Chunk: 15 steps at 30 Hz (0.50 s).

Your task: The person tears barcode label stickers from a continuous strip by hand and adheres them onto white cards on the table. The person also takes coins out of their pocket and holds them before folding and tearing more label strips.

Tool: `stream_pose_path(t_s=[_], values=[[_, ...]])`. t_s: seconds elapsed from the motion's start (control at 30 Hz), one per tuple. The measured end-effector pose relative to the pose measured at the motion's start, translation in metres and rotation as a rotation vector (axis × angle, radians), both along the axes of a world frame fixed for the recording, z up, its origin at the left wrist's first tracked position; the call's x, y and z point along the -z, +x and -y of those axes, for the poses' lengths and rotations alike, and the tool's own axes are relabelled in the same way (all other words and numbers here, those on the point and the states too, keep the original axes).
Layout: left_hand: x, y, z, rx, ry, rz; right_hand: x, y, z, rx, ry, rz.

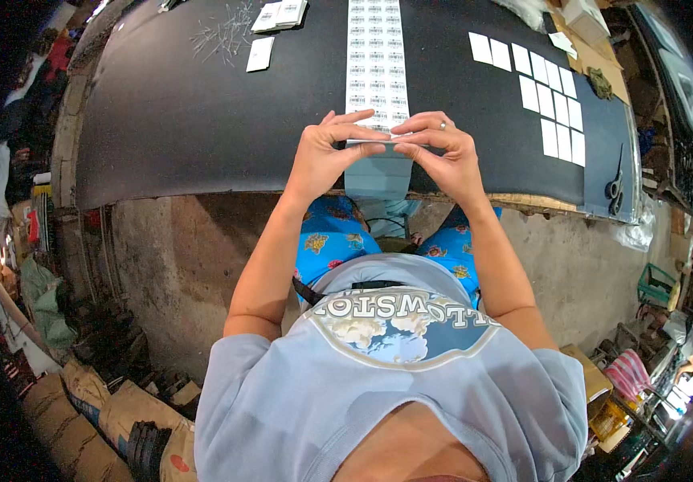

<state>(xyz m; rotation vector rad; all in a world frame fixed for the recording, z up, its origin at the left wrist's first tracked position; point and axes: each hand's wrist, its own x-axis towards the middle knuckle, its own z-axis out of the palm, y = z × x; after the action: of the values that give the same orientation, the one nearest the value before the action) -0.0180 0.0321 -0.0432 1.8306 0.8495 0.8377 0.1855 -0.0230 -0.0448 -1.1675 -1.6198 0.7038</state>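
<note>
A long white strip of printed barcode labels [376, 56] runs down the dark table in several rows toward me. My left hand [326, 157] and my right hand [449, 153] meet at its near end, thumbs and fingers pinched along a thin white edge. The right hand wears a ring. Below the fingers, a bare bluish length of backing [378, 175] hangs over the table's front edge. Whether the pinched edge is a fold of the strip or a separate label is hard to see.
White cards [551, 100] lie in rows at the right of the black tabletop [202, 145]. Black scissors [615, 185] rest near the right front corner. At the back left are a stack of white cards [280, 14], a single card [259, 54] and scattered thin pins or ties [226, 34].
</note>
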Motion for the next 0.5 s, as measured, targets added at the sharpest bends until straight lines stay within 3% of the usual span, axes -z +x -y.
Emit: stream_pose_path(t_s=[0.13,0.37,0.43,0.5], values=[[0.009,0.000,0.001,-0.017,-0.172,0.058,-0.004,-0.001,0.000,0.022,-0.017,-0.018],[0.006,0.001,0.002,0.050,-0.227,0.150,-0.005,-0.004,0.001,0.063,-0.181,-0.112],[0.004,0.001,0.003,0.012,-0.375,0.215,-0.011,-0.005,0.002,0.068,-0.228,-0.217],[0.004,-0.001,0.001,0.011,-0.335,0.200,0.000,0.001,0.002,0.074,-0.259,-0.264]])
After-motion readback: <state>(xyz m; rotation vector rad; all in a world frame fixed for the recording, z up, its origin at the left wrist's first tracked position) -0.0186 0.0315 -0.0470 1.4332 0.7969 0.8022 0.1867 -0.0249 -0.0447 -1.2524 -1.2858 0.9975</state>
